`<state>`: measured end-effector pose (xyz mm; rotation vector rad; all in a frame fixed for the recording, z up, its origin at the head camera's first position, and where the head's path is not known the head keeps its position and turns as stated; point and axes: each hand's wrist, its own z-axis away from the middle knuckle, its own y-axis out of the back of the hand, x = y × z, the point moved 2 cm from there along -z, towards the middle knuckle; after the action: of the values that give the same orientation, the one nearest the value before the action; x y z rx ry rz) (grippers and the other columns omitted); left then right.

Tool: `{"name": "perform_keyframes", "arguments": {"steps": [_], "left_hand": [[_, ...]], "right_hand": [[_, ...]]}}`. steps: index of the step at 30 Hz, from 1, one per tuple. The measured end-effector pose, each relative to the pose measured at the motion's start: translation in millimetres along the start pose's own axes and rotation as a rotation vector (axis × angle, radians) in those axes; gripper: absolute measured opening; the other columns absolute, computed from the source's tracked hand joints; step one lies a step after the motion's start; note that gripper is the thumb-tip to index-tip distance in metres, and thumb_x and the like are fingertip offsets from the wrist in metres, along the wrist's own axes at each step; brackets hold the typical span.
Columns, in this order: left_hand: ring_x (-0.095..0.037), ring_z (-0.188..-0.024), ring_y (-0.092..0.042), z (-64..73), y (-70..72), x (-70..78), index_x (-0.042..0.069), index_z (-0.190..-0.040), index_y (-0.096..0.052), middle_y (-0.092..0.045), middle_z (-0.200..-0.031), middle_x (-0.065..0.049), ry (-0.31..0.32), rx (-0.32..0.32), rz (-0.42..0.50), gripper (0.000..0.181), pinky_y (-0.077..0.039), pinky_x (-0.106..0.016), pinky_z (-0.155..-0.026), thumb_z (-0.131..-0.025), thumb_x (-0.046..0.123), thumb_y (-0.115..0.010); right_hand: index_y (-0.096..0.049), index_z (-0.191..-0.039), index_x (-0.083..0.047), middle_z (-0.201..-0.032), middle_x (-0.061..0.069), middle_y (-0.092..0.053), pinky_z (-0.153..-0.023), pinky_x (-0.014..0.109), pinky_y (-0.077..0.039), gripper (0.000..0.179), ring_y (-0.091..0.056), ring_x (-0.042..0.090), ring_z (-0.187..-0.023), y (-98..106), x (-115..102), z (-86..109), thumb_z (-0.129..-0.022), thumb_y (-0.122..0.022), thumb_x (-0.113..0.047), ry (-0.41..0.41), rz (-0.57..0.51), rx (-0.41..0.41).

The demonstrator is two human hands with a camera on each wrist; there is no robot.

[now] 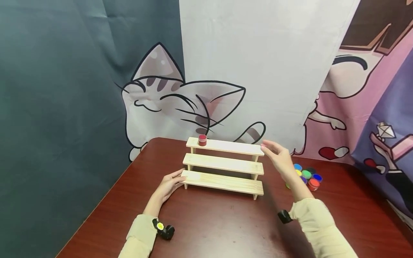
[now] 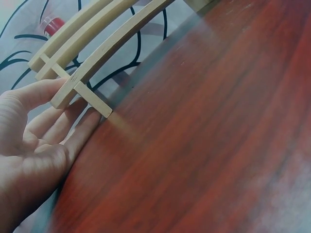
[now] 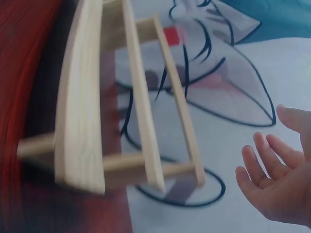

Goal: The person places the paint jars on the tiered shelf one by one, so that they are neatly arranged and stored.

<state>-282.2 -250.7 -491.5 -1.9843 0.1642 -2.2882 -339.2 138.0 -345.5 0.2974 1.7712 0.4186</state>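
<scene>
A three-step wooden display stand (image 1: 222,163) stands on the table, with a small red-lidded paint pot (image 1: 202,140) at the left of its top step. My left hand (image 1: 169,184) holds the left end of the bottom step; in the left wrist view the thumb (image 2: 46,92) lies on the board's end and the fingers are below it. My right hand (image 1: 279,157) is near the right end of the top step. Seen from the right wrist, this hand (image 3: 282,174) is apart from the stand, fingers loosely bent and holding nothing.
Several paint pots with coloured lids (image 1: 306,174) are grouped on the brown table (image 1: 219,225) right of the stand, partly behind my right forearm. A cartoon-printed curtain (image 1: 274,71) hangs behind the table.
</scene>
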Motion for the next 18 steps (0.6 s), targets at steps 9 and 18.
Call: {"name": "perform_keyframes", "arguments": {"steps": [9, 18], "left_hand": [[-0.004, -0.11, -0.059, 2.7, -2.2, -4.3, -0.003, -0.148, -0.035, -0.032, -0.156, -0.021, 0.005, 0.019, 0.004, 0.061, -0.052, -0.021, -0.094, -0.093, 0.004, -0.06], [-0.001, -0.104, -0.061, 2.5, -2.6, -2.9, -0.004, -0.149, -0.033, -0.033, -0.154, -0.024, -0.02, -0.006, 0.015, 0.061, -0.052, -0.02, -0.093, -0.094, 0.005, -0.059]], "right_hand": [[-0.052, -0.14, -0.004, -0.112, -0.028, -0.059, -0.081, 0.002, -0.04, 0.059, -0.047, -0.022, -0.095, 51, 35, 24.2, -0.096, -0.057, -0.044, -0.042, 0.087, 0.027], [-0.067, -0.094, -0.041, -0.083, -0.033, -0.065, -0.07, 0.006, -0.051, 0.015, -0.062, -0.014, -0.078, 90, 75, 36.3, -0.097, -0.061, -0.028, -0.162, -0.32, 0.076]]}}
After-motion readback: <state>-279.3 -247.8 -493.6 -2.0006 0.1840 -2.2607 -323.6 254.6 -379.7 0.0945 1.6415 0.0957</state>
